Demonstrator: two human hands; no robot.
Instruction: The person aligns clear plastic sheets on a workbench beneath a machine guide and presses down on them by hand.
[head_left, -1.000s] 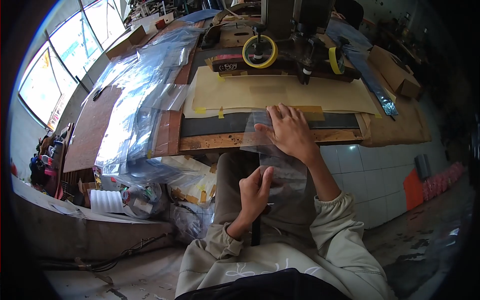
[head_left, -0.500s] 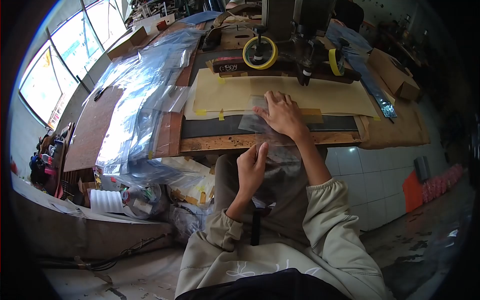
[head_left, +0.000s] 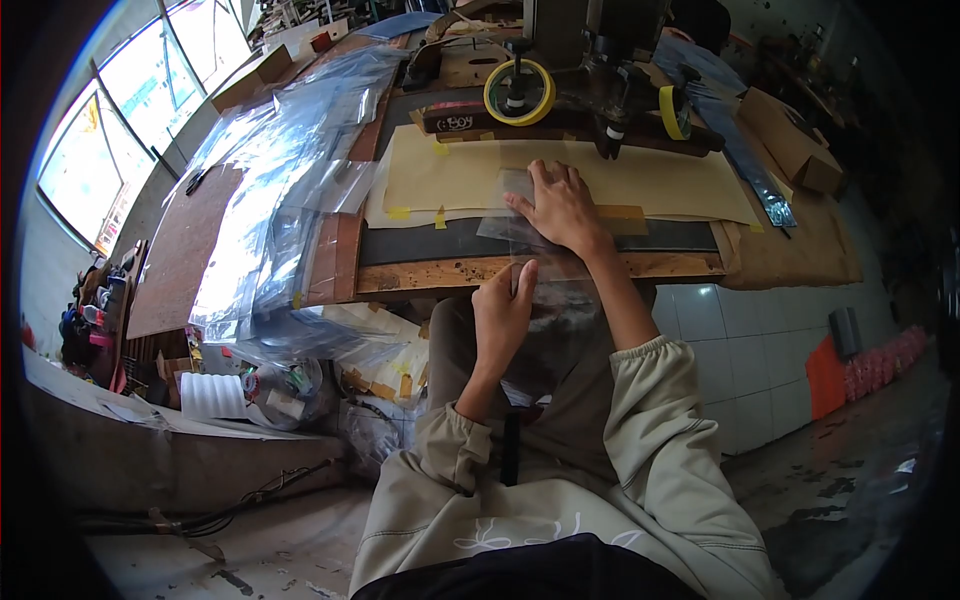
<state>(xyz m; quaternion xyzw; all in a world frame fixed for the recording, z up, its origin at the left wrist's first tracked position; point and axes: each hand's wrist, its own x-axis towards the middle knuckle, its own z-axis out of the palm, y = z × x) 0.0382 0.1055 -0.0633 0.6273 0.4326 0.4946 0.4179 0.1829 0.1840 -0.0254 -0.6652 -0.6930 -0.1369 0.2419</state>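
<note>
A clear plastic sheet (head_left: 515,215) lies partly on tan paper (head_left: 440,185) and hangs over the wooden front edge of the work surface. My left hand (head_left: 503,308) is closed on the sheet's near left side, thumb up, just below that edge. Farther up, my right hand (head_left: 562,208) rests flat on the sheet with its fingers spread, beside a strip of brown tape (head_left: 622,219). Above the paper stands a dark machine (head_left: 600,75) with a long horizontal bar (head_left: 470,120).
Many clear plastic sheets (head_left: 290,180) cover the left of the table. Rolls of yellow tape (head_left: 545,100) hang on the machine. An open cardboard box (head_left: 790,145) sits at the right. A white foam roll (head_left: 212,396) is at lower left.
Both hands have moved forward, away from my body, and the plastic sheet has slid farther over the tan paper with them.
</note>
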